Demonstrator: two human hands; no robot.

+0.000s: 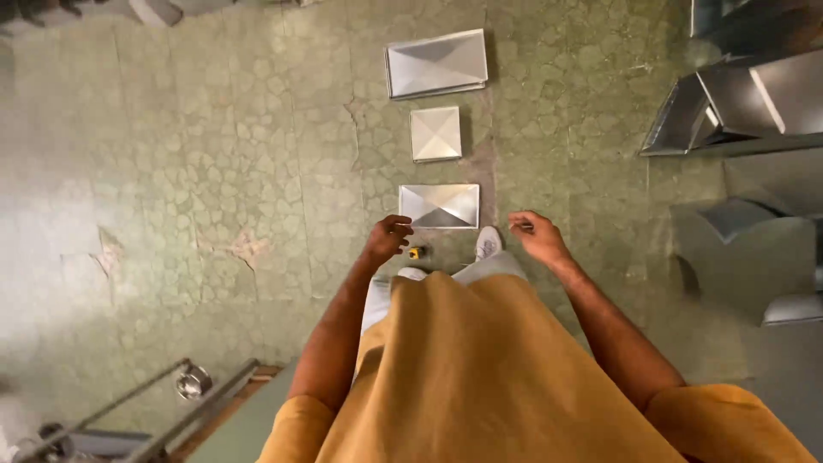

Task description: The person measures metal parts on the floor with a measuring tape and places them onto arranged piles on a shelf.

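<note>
Head view, looking straight down at a worn green floor [214,171] of cracked, mottled tiles. Three sheet-metal panels lie in a row: a large rectangular cap [436,63] farthest, a small square cap [435,133] in the middle, a rectangular cap [440,206] nearest; each is dull grey with cross-break creases.

Left hand [387,237] hangs just beside the nearest cap's corner, fingers curled loosely, holding nothing visible. Right hand [536,236] is apart from that cap, fingers curled inward; whether they pinch anything, cannot tell.

A small yellow-and-black object [417,252] lies on the floor beside a white shoe [488,243]. Folded galvanised ducts [737,103] are stacked at right.
</note>
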